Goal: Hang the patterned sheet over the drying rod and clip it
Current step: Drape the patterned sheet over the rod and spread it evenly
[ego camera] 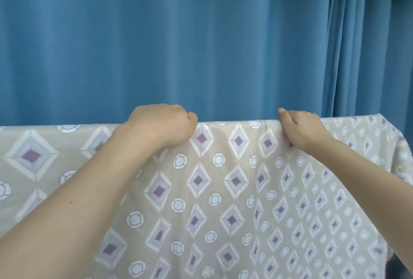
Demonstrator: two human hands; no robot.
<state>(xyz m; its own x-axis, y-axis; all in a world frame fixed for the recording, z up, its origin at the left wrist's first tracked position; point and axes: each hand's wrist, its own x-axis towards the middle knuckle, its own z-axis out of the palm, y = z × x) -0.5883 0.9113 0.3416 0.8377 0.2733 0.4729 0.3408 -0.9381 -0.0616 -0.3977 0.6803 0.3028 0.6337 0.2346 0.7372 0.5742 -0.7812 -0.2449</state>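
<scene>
While both hands (230,126) grip it, the patterned sheet's (223,189) top fold runs left-right.

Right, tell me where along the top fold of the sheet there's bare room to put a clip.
The top fold of the patterned sheet is bare between the left hand and the right hand, and also left of the left hand. Right of the right hand it bunches toward the corner. No clips are visible.
</scene>
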